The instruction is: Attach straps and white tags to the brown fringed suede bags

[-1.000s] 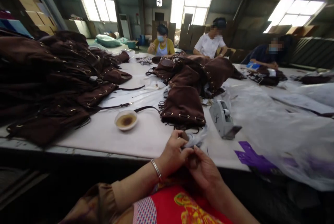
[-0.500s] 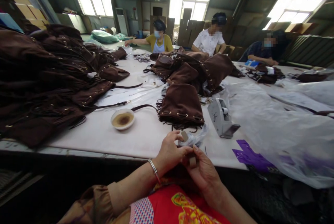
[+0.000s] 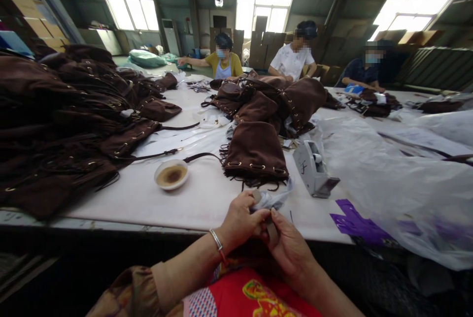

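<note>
At the table's front edge, my left hand [image 3: 242, 216] and my right hand [image 3: 291, 243] meet, thumbs and fingertips pinched close together. A small flat tan-grey piece [image 3: 272, 233] shows between the fingers of my right hand. Another tan-grey piece [image 3: 255, 196] lies by the fingertips of my left hand; whether the two are joined, I cannot tell. Just beyond the fingers is a crumpled bundle of whitish, see-through material [image 3: 271, 200], touching my left hand. A dark brown drawstring bag [image 3: 256, 147] with metal eyelets and fringe lies behind it, apart from both hands.
A white bowl of brownish matter [image 3: 172, 175] and a grey tape dispenser [image 3: 314, 169] flank the bag. Brown bags [image 3: 55, 110] are heaped at left, more [image 3: 258, 98] in the middle. Clear plastic sheeting [image 3: 399, 174] covers the right. Several co-workers stand or sit across the table [image 3: 136, 204].
The view has tilted slightly, so the scene sits a little lower. The tan-grey piece in my right hand has turned and shows longer. My hands stay together in nearly the same place.
</note>
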A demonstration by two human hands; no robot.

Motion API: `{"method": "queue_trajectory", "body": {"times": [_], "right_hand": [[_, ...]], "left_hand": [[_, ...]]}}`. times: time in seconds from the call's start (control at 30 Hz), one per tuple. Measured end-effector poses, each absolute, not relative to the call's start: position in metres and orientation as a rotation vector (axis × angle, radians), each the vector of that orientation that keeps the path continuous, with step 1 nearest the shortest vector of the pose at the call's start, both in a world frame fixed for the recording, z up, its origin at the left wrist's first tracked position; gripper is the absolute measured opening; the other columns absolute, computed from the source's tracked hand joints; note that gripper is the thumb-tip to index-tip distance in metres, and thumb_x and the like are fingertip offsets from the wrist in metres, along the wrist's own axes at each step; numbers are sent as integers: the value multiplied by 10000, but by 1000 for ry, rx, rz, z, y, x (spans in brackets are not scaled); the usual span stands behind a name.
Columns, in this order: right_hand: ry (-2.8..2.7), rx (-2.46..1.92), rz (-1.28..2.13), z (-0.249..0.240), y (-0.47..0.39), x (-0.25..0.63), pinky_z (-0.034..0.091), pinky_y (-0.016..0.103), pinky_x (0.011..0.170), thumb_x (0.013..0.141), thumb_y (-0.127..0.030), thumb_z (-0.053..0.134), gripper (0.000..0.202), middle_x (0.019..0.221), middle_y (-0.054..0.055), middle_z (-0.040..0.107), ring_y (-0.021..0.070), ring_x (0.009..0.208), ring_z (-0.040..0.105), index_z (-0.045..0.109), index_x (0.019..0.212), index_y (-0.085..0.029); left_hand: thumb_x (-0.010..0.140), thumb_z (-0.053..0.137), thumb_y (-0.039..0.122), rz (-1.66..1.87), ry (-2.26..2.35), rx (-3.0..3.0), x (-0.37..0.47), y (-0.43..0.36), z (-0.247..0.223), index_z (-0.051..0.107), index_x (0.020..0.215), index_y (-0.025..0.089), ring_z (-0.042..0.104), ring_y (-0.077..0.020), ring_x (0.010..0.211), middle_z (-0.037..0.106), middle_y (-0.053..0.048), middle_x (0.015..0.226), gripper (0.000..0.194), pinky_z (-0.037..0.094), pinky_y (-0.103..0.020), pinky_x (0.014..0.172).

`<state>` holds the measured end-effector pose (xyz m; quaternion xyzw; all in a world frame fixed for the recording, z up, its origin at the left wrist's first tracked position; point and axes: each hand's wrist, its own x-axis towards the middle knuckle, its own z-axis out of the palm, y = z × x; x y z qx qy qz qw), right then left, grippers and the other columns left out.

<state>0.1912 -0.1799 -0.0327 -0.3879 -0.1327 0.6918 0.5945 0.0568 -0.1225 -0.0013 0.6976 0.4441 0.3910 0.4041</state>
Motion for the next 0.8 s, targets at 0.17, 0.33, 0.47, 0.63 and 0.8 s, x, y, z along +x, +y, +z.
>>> {"method": "queue_trajectory", "body": {"times": [0.17, 0.33, 0.47, 0.63, 0.8], "right_hand": [[-765, -1169, 1389, -32, -199, 208, 531, 257, 614, 683, -231, 828, 645, 1135, 81, 671, 167, 781, 660, 578, 1277, -236], [-1607, -1198, 831, -25, -201, 222, 512, 384, 924, 776, -167, 701, 373, 1148, 92, 671, 249, 1058, 617, 707, 1135, -266], [-1927, -1180, 493, 4, -177, 228, 515, 352, 825, 857, -156, 587, 237, 940, 77, 689, 214, 909, 626, 754, 980, -269], [-1866, -1290, 674, 21, -146, 230, 425, 391, 979, 831, -209, 621, 140, 1184, 73, 641, 234, 1100, 586, 727, 740, -211], [-1760, -1327, 1034, 10, -141, 226, 467, 309, 810, 828, -278, 611, 182, 847, 30, 701, 183, 839, 633, 709, 698, -197]], "left_hand": [[753, 716, 299, 899, 1148, 1745, 43, -102, 3, 628, 582, 172, 602, -160, 815, 646, -28, 832, 231, 462, -259, 753], [740, 716, 364, 783, 1140, 1713, 40, -98, -3, 627, 623, 164, 583, -133, 686, 631, -10, 780, 248, 455, -234, 634], [740, 730, 313, 809, 1009, 1866, 44, -105, 2, 657, 655, 172, 598, -159, 806, 650, -29, 844, 180, 472, -252, 746], [799, 675, 258, 762, 777, 1988, 40, -108, 9, 713, 747, 179, 599, -186, 956, 644, -69, 1032, 102, 475, -282, 878], [817, 602, 193, 662, 729, 2052, 32, -110, 7, 737, 861, 182, 591, -201, 1027, 636, -83, 1076, 142, 465, -314, 948]]}}
